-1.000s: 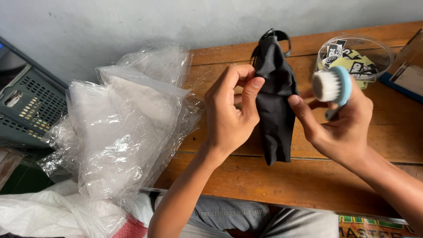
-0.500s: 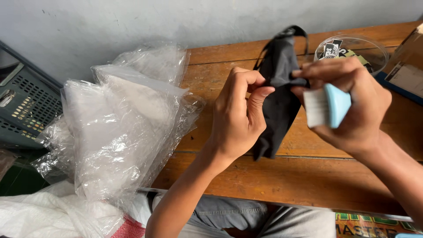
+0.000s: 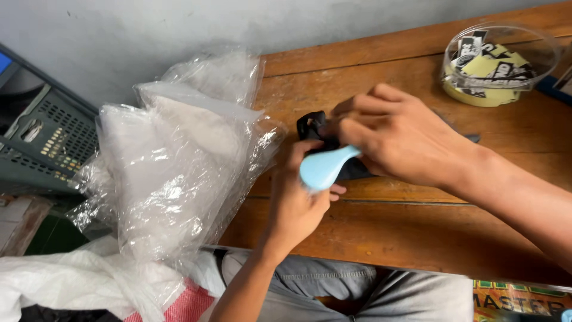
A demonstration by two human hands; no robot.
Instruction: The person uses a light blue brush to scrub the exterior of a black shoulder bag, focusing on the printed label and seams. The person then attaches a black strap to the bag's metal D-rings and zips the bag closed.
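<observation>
Black cloth: small black fabric piece w/ strap loop (image 3: 333, 143) lies flat on the brown wooden bench (image 3: 417, 238), mid-bench, nearer the back edge than the front; mostly hidden under both hands.
Right hand: right hand (image 3: 399, 140) sits on top of the cloth, fingers curled down and pressed on it, also gripping the pale blue plastic brush w/ rounded back (image 3: 325, 167); bristles not visible.
Left hand: left hand (image 3: 301, 200) comes up from the front edge, fingertips pinching the cloth's near edge, just under the brush.
Risk 1: cloth could bunch or slide if the brush drags while the pinch is loose, I'd say.
Risk 2: brush looks held by few fingers; may twist out.
Risk 3: clear crinkly plastic bags (image 3: 179, 161) at the left edge sit close; an elbow could knock them off.
Far corner: clear round plastic tub of black-and-yellow paper slips (image 3: 497, 65), well apart from the hands.
</observation>
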